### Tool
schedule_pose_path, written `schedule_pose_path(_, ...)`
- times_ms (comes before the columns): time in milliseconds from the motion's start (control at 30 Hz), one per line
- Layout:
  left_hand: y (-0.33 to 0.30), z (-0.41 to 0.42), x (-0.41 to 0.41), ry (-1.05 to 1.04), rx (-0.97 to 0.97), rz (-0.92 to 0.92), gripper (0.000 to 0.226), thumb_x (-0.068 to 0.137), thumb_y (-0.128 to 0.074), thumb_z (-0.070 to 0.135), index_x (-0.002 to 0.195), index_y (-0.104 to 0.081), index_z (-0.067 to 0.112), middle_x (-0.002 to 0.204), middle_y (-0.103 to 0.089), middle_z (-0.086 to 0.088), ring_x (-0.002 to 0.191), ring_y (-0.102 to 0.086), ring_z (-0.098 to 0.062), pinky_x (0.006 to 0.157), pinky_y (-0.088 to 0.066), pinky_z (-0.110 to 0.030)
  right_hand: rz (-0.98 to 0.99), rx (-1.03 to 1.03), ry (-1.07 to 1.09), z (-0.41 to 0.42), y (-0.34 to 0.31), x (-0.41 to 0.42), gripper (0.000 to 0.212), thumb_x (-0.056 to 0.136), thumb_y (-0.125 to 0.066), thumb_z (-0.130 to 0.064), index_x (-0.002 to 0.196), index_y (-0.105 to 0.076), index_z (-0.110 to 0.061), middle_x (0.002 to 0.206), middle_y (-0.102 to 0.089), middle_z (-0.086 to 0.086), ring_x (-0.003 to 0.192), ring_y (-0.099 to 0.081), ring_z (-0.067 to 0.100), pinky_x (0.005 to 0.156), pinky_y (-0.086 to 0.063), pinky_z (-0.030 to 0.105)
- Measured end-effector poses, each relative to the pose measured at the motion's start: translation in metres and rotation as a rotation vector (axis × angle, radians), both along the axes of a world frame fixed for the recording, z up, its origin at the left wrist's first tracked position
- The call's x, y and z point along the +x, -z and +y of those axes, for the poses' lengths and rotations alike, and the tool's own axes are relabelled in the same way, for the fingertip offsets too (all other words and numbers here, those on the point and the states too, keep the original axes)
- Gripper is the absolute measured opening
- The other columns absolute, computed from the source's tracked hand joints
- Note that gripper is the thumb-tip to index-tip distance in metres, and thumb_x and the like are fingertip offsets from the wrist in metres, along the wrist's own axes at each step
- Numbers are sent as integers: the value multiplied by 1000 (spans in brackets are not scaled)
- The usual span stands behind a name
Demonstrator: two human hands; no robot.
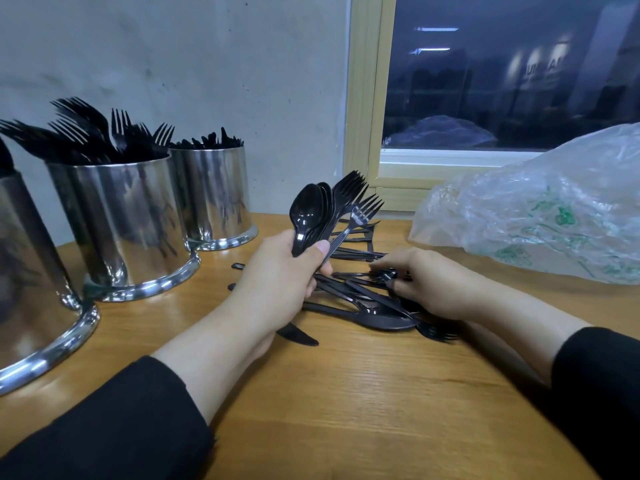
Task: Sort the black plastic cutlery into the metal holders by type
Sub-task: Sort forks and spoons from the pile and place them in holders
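Observation:
My left hand (280, 275) grips a bunch of black spoons and forks (332, 209), heads pointing up and right. Beneath and beside it lies a loose pile of black cutlery (363, 299) on the wooden table (346, 393). My right hand (429, 282) rests on the pile and pinches a fork there. Three shiny metal holders stand at the left: the middle holder (121, 230) is full of forks, the far holder (214, 195) shows dark rounded tips, and the near holder (31, 289) is cut off by the frame edge.
A crumpled clear plastic bag (540, 209) with green print lies at the right by the window frame (367, 133). A single black knife (298, 336) lies under my left wrist. The wall stands close behind the holders.

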State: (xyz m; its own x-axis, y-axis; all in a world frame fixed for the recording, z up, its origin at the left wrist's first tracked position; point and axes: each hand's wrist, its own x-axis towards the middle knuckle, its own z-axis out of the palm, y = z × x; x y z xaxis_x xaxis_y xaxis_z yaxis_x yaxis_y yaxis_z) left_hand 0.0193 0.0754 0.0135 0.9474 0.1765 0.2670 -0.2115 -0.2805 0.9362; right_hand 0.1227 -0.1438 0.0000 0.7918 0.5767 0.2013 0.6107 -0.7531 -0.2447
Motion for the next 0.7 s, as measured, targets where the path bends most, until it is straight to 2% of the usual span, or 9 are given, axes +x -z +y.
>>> schedule_pose_path(167, 0, 0, 0, -13, 4, -9, 19, 104, -54, 30, 93, -62, 17, 69, -68, 10, 53, -46, -11, 45, -33, -18, 23, 4, -61, -1, -3, -1, 39, 96, -59, -12, 132, -62, -27, 119, -59, -15, 111, -56, 9, 99, -43, 26)
schedule_pose_path(333, 0, 0, 1, -29, 5, -17, 17, 104, -54, 32, 99, -63, 19, 77, -71, 8, 55, -47, -11, 47, -34, -19, 76, -51, -71, 2, -5, -2, 42, 96, -52, -10, 130, -60, -35, 111, -51, -6, 103, -54, 14, 97, -46, 35)
schedule_pose_path(467, 0, 0, 1, -36, 4, -15, 17, 104, -54, 32, 98, -64, 19, 76, -71, 9, 53, -47, -9, 44, -33, -16, 90, -69, -64, 3, -9, -5, 34, 97, -52, -14, 118, -62, -39, 107, -50, -8, 100, -53, 11, 95, -46, 33)
schedule_pose_path(600, -1, 0, 1, -38, -5, -4, 17, 104, -54, 32, 96, -63, 21, 74, -70, 9, 52, -46, -8, 44, -33, -16, 3, -14, -77, 3, -6, -5, 22, 96, -60, -17, 108, -64, -35, 100, -48, -16, 95, -53, 6, 88, -44, 25)
schedule_pose_path(700, -1, 0, -1, -40, -8, -5, 18, 104, -53, 33, 94, -63, 22, 77, -71, 8, 54, -47, -8, 47, -35, -19, -70, 23, -100, 2, -3, -4, 16, 93, -65, -20, 100, -65, -34, 94, -48, -18, 90, -52, 4, 85, -46, 26)
